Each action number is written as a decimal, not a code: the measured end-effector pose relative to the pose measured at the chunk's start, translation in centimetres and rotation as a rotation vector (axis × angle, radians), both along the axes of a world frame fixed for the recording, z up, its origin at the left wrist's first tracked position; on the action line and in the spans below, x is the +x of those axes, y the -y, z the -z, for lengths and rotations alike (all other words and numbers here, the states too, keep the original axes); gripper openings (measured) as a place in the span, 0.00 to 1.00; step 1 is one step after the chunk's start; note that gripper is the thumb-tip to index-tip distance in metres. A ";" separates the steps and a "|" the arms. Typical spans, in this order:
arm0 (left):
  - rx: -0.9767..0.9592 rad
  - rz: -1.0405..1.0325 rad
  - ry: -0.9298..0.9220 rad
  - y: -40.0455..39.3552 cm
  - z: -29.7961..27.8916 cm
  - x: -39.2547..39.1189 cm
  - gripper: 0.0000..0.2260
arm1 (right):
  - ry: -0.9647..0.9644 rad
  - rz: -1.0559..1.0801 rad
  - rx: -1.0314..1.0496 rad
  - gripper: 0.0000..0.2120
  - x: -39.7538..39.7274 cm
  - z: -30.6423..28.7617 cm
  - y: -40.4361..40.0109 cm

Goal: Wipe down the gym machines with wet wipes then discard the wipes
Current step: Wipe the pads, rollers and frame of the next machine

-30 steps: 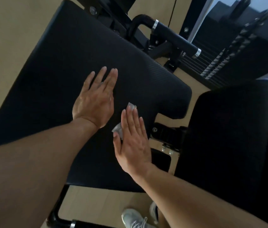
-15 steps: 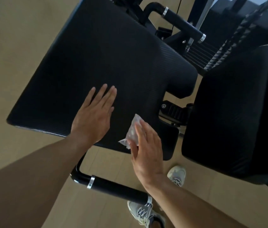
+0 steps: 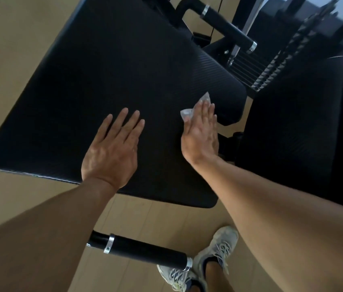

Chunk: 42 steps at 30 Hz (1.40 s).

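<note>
While the right hand (image 3: pixel 201 131) lies flat with straight fingers, it presses a wet wipe (image 3: pixel 195 107) onto the black seat pad (image 3: pixel 107 81), so nothing is curled round it, just palm and fingers on top. That wipe is small, whitish and a bit see-through, crumpled, and it pokes out past the fingertips on the far side and at the thumb side. It sits near the right edge of the pad, close to the rounded far right corner. Left of it, the left hand (image 3: pixel 111 150) is spread flat on the same pad too, fingers straight, holding nothing, well apart from the wipe. Pad surface is dark with a fine ribbed texture. Another black pad (image 3: pixel 296 127) stands just to the right. Below the near edge there's a black padded handle (image 3: pixel 147 250) with silver collars, and grey lace-up sneakers (image 3: pixel 214 256) on the pale wood floor (image 3: pixel 8 39). Far right, a weight stack (image 3: pixel 271 72) shows, kinda blurry.
</note>
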<state>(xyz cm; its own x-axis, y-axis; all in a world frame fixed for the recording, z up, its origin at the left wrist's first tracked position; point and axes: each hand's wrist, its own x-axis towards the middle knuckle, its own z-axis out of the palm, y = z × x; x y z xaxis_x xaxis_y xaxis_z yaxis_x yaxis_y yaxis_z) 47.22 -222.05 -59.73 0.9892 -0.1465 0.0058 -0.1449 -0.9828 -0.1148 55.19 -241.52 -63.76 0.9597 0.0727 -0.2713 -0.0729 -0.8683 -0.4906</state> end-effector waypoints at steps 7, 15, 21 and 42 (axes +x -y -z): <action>-0.004 0.006 0.015 0.0 0.1 0.0 0.23 | 0.243 -0.427 0.050 0.26 -11.2 0.7 -0.5; -0.023 0.018 0.037 -0.3 0.5 -0.2 0.23 | 0.010 0.113 0.058 0.29 5.7 -0.4 0.3; -0.076 -0.081 0.061 -0.1 0.3 -0.2 0.24 | 0.299 -0.660 0.076 0.31 -3.3 -0.7 -1.5; -0.221 -0.665 0.260 1.2 0.1 1.3 0.25 | 0.274 -0.838 -0.033 0.29 13.5 -3.7 -3.1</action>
